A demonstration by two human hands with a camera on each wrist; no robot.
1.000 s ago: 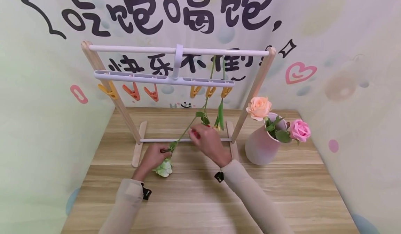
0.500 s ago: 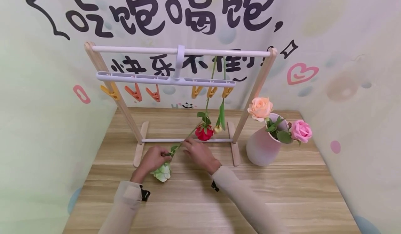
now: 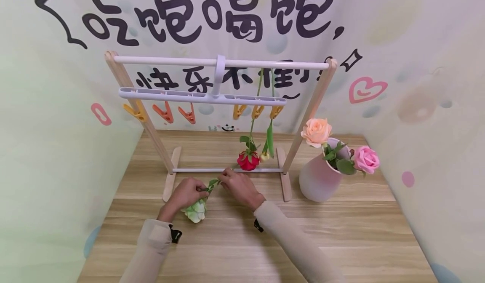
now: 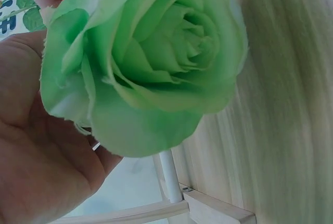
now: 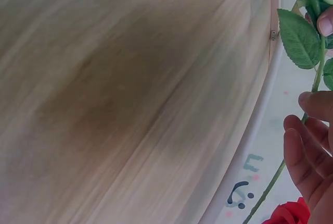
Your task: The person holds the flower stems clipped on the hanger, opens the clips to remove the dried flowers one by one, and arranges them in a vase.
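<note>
A pale green rose (image 3: pixel 195 211) is held low over the table, its bloom tipped toward me. My left hand (image 3: pixel 185 196) grips its stem just behind the bloom; the petals (image 4: pixel 156 62) fill much of the left wrist view and cover the fingertips. Farther along, my right hand (image 3: pixel 239 186) pinches the same stem (image 5: pixel 270 185) between thumb and fingertips, below the leaves (image 5: pixel 298 39). Just behind that hand, a red rose (image 3: pixel 248 161) hangs head down from a yellow clip (image 3: pixel 258 111). Beside it hangs a pale yellow bud (image 3: pixel 264 156) with a long leaf, from another yellow clip (image 3: pixel 276 112).
A wooden rack (image 3: pixel 321 93) carries a lilac hanger (image 3: pixel 170 95) on its white top rod. Orange clips (image 3: pixel 163 113) and a yellow clip (image 3: pixel 135 112) hang at its left. At right stands a pink-white vase (image 3: pixel 318 182) with a peach rose (image 3: pixel 316 132) and a pink rose (image 3: pixel 366 159).
My right hand has come down and left from in front of the red rose, which now shows, to the green rose's stem nearer my left hand. The left hand stays nearly in place.
</note>
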